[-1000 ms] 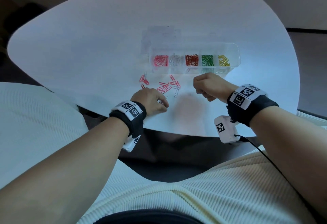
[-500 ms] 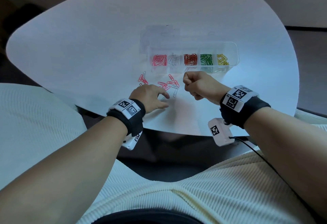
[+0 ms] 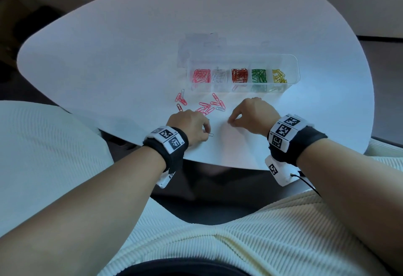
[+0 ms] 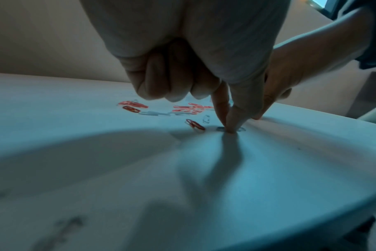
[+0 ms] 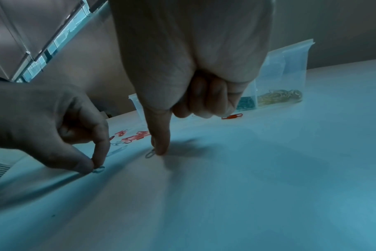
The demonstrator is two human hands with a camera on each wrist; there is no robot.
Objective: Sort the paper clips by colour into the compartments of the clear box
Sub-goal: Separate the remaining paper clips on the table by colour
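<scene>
The clear box [image 3: 292,62] stands on the white table [image 3: 109,62], holding pink, white, red, green and yellow clips in separate compartments from left to right. Loose pink and white clips [image 3: 207,107] lie in front of it. My left hand [image 3: 206,133] is near the front edge; its thumb and forefinger pinch a white paper clip [image 4: 240,130] that lies on the table. My right hand [image 3: 231,122], just to the right, pinches another white clip [image 5: 149,154] against the table with its other fingers curled. A red clip [image 5: 232,116] lies beyond the right hand.
A flat clear plastic bag [image 3: 200,44] lies behind the box on the left. The table's front edge [image 3: 218,164] runs just under both wrists. White ribbed cushions [image 3: 43,155] flank my lap.
My right hand came back from the front of the box toward the near edge and dropped onto a white clip. My left hand's spread fingers closed on another clip.
</scene>
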